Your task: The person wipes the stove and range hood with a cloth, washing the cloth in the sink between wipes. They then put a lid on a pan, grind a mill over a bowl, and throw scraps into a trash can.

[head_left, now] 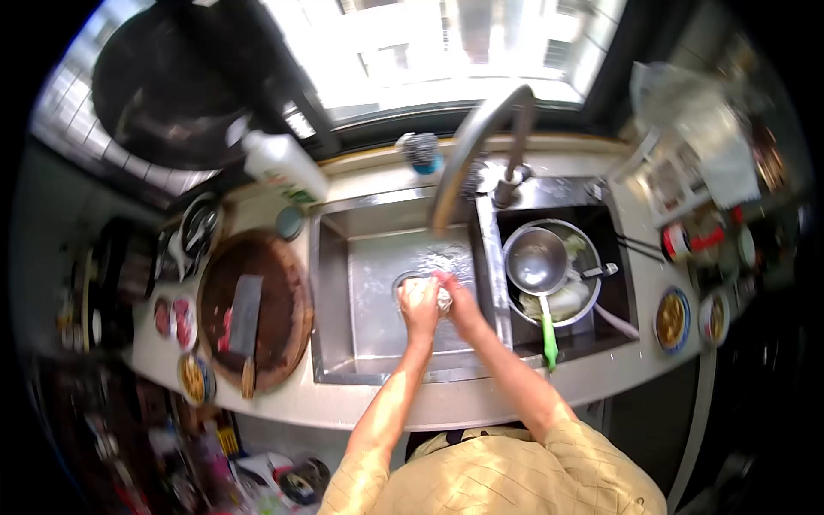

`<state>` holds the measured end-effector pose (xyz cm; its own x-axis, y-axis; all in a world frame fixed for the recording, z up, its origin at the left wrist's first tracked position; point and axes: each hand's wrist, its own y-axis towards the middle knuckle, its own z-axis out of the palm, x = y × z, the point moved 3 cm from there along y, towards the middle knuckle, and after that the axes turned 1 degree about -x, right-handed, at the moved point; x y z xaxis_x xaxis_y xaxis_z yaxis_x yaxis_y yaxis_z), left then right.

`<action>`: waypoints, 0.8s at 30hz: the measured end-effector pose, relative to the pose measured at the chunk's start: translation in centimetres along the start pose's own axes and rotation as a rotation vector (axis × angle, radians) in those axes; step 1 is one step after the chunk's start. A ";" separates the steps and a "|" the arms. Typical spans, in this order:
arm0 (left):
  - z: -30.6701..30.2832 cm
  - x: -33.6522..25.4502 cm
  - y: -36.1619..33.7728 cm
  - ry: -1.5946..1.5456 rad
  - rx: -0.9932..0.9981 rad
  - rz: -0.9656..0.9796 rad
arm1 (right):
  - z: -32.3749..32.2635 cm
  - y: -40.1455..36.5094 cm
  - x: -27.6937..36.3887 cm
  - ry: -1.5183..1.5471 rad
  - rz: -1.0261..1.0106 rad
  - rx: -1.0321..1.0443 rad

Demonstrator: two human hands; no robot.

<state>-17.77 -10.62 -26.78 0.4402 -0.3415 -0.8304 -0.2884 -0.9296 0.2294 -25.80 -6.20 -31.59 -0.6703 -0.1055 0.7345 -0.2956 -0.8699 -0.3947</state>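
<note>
Over the sink (369, 266), both hands (419, 302) clasp a whitish item (444, 300); long axis hidden.

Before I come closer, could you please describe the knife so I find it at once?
Left of the sink sits a round board. On it lies the knife, handle toward the front of the counter. Its broad grey blade sets it apart from the red bits beside it.

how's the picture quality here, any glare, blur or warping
Head view: the window is blown out nearly white; head view: wide-angle distortion bows the counter edge, and corners go black; head view: left hand and right hand look soft, obscuring what's between them; head view: bright glints on the sink floor.
</note>
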 end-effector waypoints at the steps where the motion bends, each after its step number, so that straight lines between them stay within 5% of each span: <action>1: 0.3 0.6 0.0 -0.054 0.016 0.032 | 1.3 -1.0 -0.8 0.333 0.089 0.119; 2: 0.8 1.1 -0.6 0.044 -0.126 0.222 | 0.7 -1.0 -2.6 0.430 0.118 0.068; 4: 1.2 3.5 -1.3 -0.222 -0.062 -0.044 | 2.0 -1.6 -0.7 0.319 -0.112 -0.005; 6: 0.0 0.2 -2.3 -1.040 0.099 -0.641 | 3.1 -2.8 1.7 0.265 -0.176 -0.038; 8: -1.4 0.9 -3.8 -1.232 0.501 -0.983 | 3.5 -3.5 2.8 0.198 -0.103 0.148; 13: -1.7 2.4 -4.0 -0.924 0.992 -0.697 | 4.0 -2.9 2.2 -0.177 0.012 0.261; 16: -1.7 0.6 -4.4 -0.828 0.921 -0.783 | 3.8 -1.9 0.7 -0.134 -0.070 0.216; 24: -0.5 0.5 -4.8 -0.486 0.794 -0.228 | 2.4 -2.5 0.6 -0.090 -0.131 -0.127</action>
<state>-15.71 -6.42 -28.02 0.2077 0.0974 -0.9733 -0.8104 -0.5401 -0.2270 -23.83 -5.27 -28.86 -0.5586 -0.0424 0.8284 -0.4638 -0.8120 -0.3544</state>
